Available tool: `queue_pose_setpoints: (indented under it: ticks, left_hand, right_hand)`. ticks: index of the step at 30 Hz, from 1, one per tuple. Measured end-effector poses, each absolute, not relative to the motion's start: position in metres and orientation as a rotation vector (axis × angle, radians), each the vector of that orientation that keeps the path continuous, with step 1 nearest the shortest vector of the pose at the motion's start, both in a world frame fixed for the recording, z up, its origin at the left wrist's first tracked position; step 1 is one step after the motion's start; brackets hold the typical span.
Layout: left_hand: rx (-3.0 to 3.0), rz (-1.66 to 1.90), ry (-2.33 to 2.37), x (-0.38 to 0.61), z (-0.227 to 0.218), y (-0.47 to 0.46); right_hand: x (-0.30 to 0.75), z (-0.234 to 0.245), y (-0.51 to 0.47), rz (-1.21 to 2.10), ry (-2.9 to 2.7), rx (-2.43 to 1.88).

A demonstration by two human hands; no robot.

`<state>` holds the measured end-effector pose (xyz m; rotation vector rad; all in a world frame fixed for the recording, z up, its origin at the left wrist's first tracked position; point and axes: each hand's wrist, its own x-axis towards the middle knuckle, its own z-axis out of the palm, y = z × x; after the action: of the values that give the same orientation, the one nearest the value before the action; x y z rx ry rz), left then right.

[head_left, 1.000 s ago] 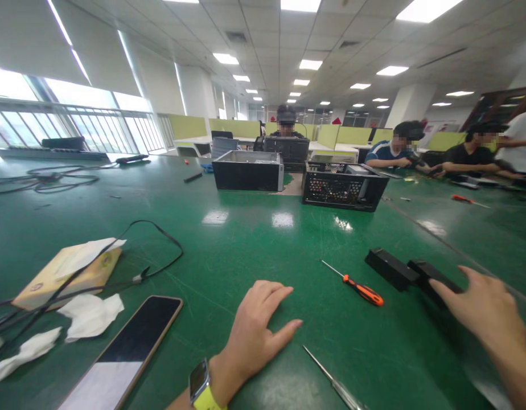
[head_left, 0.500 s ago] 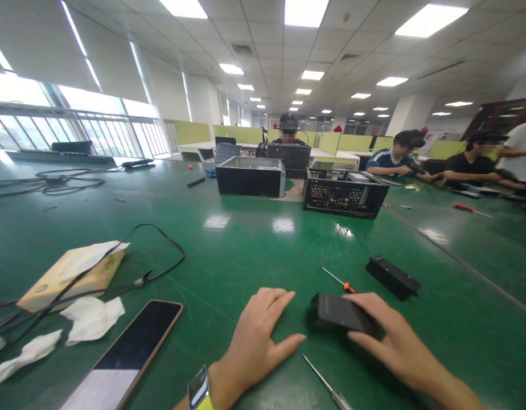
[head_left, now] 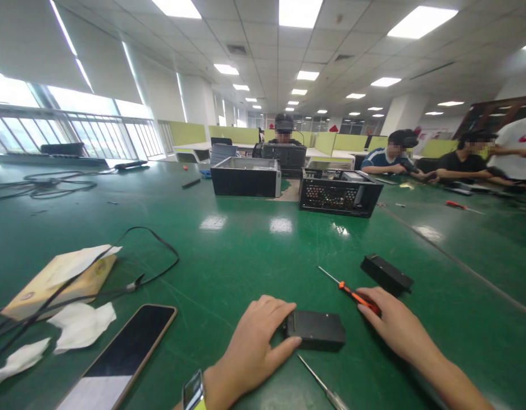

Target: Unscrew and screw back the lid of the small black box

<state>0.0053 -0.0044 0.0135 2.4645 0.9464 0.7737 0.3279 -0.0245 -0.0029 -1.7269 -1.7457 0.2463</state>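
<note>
A flat black rectangular box (head_left: 317,330) with small screws on its top lies on the green table. My left hand (head_left: 258,339) grips its left end between thumb and fingers. To the right, my right hand (head_left: 389,319) has its thumb and fingers closed around the handle of an orange-and-black screwdriver (head_left: 347,289), whose shaft points away to the upper left. A second screwdriver with a bare metal shaft (head_left: 316,373) lies just below the box. Beyond my right hand rests another long black box (head_left: 386,273).
A phone (head_left: 130,347), crumpled tissues (head_left: 83,326), a tissue pack (head_left: 62,279) and a black cable (head_left: 177,256) lie at left. Two computer cases (head_left: 246,181) (head_left: 337,196) stand farther back. Several people sit across the table and at right, near another red screwdriver (head_left: 457,204).
My right hand has let go of the black box and taken hold of the orange screwdriver. The box now lies flat, with my left hand on its left end.
</note>
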Motion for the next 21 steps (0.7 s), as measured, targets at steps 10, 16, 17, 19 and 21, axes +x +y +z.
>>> queue_pose_setpoints:
  ticks: [10, 16, 17, 19, 21]
  left_hand:
    - [2.422, 0.843, 0.942, 0.007, 0.012, -0.008]
    - [2.409, 0.865, 0.943, 0.007, 0.013, -0.008]
    - [2.407, 0.862, 0.942, 0.007, 0.013, -0.008]
    - [2.405, 0.855, 0.939, 0.007, 0.014, -0.008]
    - [2.404, 0.850, 0.939, 0.007, 0.015, -0.009]
  right_hand:
    - [0.337, 0.022, -0.046, 0.532, -1.157, -1.280]
    - [0.335, 0.021, -0.046, 0.516, -1.157, -1.365]
    - [0.336, 0.021, -0.046, 0.526, -1.140, -1.355]
    - [0.337, 0.021, -0.046, 0.545, -1.102, -1.324]
    - [0.338, 0.021, -0.046, 0.567, -1.101, -1.306]
